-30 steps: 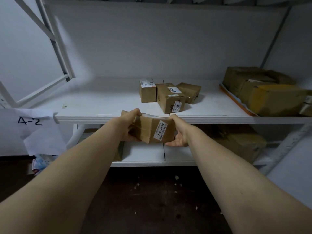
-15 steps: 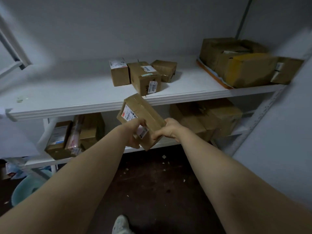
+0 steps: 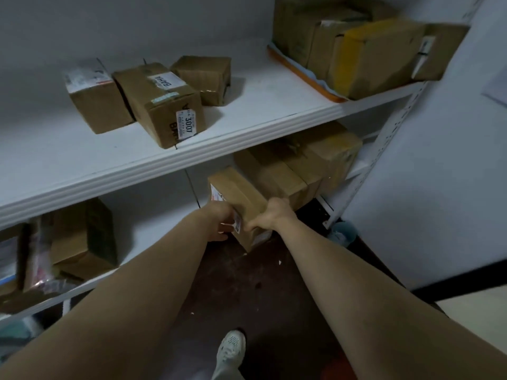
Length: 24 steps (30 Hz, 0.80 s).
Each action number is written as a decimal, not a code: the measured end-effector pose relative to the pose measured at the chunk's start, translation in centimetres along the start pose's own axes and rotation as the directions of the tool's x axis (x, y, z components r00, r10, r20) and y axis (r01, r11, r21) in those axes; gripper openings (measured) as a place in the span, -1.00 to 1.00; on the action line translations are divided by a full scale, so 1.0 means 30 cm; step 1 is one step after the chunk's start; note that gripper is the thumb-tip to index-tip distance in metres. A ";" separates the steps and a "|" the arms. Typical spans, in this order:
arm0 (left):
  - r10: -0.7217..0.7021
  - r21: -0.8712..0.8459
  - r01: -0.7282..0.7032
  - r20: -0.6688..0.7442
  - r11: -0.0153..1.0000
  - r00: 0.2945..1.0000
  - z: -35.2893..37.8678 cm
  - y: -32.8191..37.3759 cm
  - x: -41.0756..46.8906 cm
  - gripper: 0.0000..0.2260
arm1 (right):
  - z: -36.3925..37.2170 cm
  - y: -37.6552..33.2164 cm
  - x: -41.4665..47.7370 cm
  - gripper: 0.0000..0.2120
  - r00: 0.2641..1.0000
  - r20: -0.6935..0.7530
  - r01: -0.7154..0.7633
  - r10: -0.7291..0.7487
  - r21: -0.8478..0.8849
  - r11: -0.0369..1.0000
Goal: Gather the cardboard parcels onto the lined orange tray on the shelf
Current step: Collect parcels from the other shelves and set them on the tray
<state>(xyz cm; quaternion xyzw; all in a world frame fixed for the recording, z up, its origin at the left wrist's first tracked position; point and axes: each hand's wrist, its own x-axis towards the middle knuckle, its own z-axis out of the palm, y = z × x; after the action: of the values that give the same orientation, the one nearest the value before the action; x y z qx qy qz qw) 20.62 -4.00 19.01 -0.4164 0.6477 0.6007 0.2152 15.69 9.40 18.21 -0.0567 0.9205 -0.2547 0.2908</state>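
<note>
Right now both hands are closed round one cardboard parcel (image 3: pixel 241 196): the left hand (image 3: pixel 219 220) grips its near left side over a white label, and the right hand (image 3: pixel 270 216) pinches the near right edge. How far the fingers reach underneath I cannot tell. The parcel hangs tilted in the air, its far end raised, below the front lip of the upper shelf (image 3: pixel 260 111) and just in front of the brown boxes (image 3: pixel 301 165) on the lower level. The orange tray (image 3: pixel 304 75) sits up at the right end of that upper shelf, well apart from the parcel and already packed with boxes, among them a yellow-taped parcel (image 3: pixel 378 56) at its front. Three more parcels wait loose on the shelf: the left box (image 3: pixel 96 105), the one marked 3007 (image 3: pixel 162 105) and a smaller box (image 3: pixel 203 78) behind. My worry is the lift. Brought straight up, the raised end could knock the shelf lip and twist out of a grip that holds only the near end. With so little bare liner showing, setting it down hard may shove a neighbour off the right end, where one box already seems to overhang. A dropped parcel would land near the person's shoe (image 3: pixel 230 349).
</note>
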 end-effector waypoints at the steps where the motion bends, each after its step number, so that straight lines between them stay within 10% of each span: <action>1: 0.008 0.009 -0.008 0.002 1.000 1.000 0.004 0.011 0.037 -0.66 | 0.007 0.000 0.019 -0.19 1.000 -0.026 -0.005 0.004 -0.031 1.000; 24: 0.076 -0.249 -0.062 0.048 0.967 0.996 0.069 0.196 0.597 -0.71 | 0.194 -0.006 0.527 -0.68 0.929 -0.275 0.132 -0.247 -0.378 0.916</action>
<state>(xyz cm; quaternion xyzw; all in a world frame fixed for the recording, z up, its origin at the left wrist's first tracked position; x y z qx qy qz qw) 5.42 -7.44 8.21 -0.3998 0.5756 0.6954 0.1589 5.93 2.73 6.22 -0.1564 0.9757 -0.1184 0.0979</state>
